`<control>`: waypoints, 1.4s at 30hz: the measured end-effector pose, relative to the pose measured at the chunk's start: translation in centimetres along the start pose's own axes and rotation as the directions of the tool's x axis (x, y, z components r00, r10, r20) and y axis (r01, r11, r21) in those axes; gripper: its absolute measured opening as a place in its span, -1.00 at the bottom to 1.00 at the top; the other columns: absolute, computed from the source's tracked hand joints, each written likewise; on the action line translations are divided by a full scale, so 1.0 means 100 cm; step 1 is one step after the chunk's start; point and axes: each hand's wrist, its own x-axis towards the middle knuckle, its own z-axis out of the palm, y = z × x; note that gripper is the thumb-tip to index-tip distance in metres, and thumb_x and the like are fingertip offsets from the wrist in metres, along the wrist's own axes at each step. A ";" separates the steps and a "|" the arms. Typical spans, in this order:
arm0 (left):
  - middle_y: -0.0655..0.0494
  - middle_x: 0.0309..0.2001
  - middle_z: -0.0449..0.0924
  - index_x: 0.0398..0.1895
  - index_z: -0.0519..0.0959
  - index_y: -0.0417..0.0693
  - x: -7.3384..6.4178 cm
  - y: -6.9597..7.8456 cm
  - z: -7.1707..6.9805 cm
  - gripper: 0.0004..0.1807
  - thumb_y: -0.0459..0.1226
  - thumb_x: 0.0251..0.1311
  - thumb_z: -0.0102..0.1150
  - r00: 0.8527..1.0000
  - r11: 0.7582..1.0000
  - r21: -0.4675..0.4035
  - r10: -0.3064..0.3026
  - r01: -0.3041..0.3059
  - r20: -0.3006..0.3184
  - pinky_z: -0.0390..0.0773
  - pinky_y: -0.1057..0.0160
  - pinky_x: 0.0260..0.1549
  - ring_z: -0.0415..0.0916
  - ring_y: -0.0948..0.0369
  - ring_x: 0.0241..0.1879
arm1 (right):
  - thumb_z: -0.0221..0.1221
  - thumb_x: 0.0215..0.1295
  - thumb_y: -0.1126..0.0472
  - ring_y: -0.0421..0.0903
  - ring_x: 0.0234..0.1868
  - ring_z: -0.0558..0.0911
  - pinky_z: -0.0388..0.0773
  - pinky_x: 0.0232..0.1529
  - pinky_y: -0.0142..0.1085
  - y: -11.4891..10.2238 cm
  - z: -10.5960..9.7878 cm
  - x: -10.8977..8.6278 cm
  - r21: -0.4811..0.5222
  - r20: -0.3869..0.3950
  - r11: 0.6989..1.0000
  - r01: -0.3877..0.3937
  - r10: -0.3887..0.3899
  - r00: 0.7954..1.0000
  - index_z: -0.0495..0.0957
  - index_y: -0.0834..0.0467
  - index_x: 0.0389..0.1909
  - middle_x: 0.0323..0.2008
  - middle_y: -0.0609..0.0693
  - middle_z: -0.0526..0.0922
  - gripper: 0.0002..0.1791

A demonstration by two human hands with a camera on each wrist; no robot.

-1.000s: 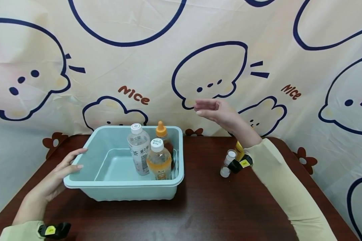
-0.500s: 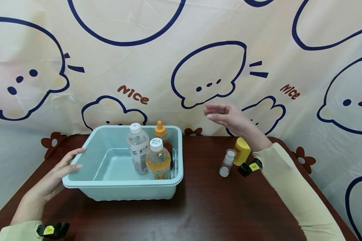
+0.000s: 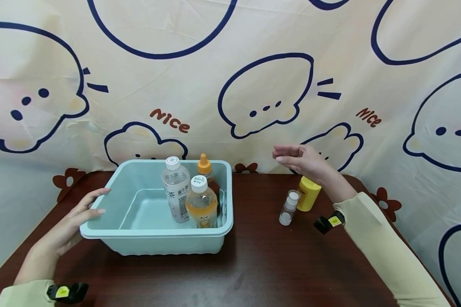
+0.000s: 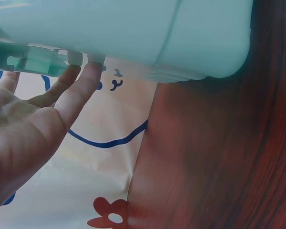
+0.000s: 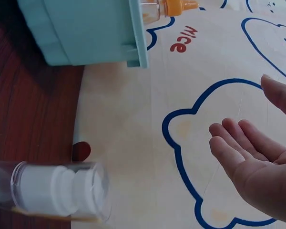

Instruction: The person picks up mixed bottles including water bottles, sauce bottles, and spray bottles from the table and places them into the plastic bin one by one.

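A pale blue plastic basin (image 3: 165, 245) stands on the left part of the table. My left hand (image 3: 67, 226) holds its left rim, with thumb and a finger over the edge; in the left wrist view, other fingers (image 4: 78, 90) reach up under the rim. Inside are a tall clear bottle (image 3: 176, 194), a white-capped bottle of orange drink (image 3: 202, 209) and an orange-topped bottle (image 3: 205, 165). My right hand (image 3: 303, 160) hovers with nothing in it, fingers loosely bent. Below it stand a yellow bottle (image 3: 308, 194) and a small clear spray bottle (image 3: 289, 208) with a white top.
The dark wood table (image 3: 253, 264) runs back to a cream cloth (image 3: 199, 94) printed with blue cartoon outlines. A black wrist strap (image 3: 329, 221) sits on each arm. The spray bottle and yellow bottle stand close together, right of the basin.
My right hand has moved right and down, away from the basin, and the yellow bottle now shows behind the spray bottle. My left hand and the basin have stayed in place.
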 end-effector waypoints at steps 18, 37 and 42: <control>-0.20 0.24 -0.36 0.25 -0.05 0.57 -0.001 0.001 0.001 -0.45 -0.21 0.33 -0.23 1.000 1.000 0.002 0.004 -0.004 -0.001 0.57 0.03 -0.33 0.42 0.18 -0.19 | 0.21 0.16 0.05 0.03 0.11 0.44 0.43 0.04 -0.23 0.033 -0.017 -0.014 -0.192 -0.011 0.981 -0.033 0.031 0.999 0.32 0.23 0.20 0.14 0.21 0.41 -0.38; -0.23 0.26 -0.38 0.25 -0.06 0.59 -0.001 0.001 0.000 -0.45 -0.20 0.32 -0.23 1.000 1.000 0.010 -0.004 0.004 -0.002 0.56 0.00 -0.31 0.37 0.16 -0.16 | 0.20 0.17 0.14 -0.01 0.11 0.45 0.36 0.10 -0.24 0.059 -0.026 -0.029 -0.150 0.018 0.986 -0.069 0.073 0.997 0.25 0.35 0.22 0.15 0.25 0.39 -0.35; -0.23 0.26 -0.38 0.26 -0.06 0.59 0.000 0.000 0.000 -0.45 -0.20 0.32 -0.24 1.000 1.000 0.006 0.003 -0.003 0.001 0.56 -0.01 -0.31 0.37 0.14 -0.15 | 0.20 0.17 0.17 -0.01 0.11 0.46 0.34 0.12 -0.21 0.064 -0.026 -0.034 -0.129 0.022 0.987 -0.094 0.097 0.995 0.23 0.37 0.23 0.16 0.26 0.38 -0.34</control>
